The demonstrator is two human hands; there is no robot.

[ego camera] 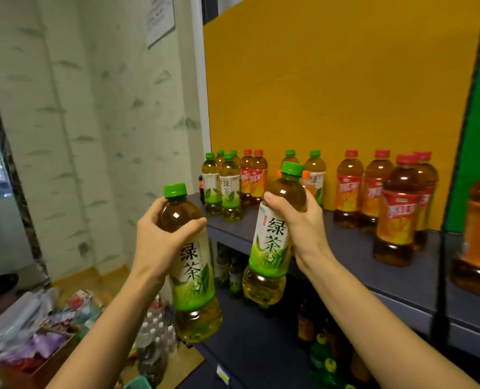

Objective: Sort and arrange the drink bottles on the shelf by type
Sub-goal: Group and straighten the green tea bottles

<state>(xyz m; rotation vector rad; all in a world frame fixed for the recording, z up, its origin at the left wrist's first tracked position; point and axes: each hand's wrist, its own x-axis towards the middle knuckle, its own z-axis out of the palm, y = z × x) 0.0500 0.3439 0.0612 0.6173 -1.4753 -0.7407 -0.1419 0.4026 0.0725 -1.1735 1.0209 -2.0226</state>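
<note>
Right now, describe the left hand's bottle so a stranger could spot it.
Before the yellow-backed shelf, both hands hold green-tea bottles. The left hand grips the bottle left of the shelf's end. It hangs lower than the twin in the right hand.

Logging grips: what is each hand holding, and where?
Left hand grips a green tea bottle around its shoulder; right hand grips a second bottle likewise.

We see two slender arms, the left forearm point(106, 332) and the right forearm point(373, 318), both bare along all that shows. The left hand point(160, 242) and the right hand point(303, 220) are bare as well, with long fingers. The nails are too blurred for us to judge.
</note>
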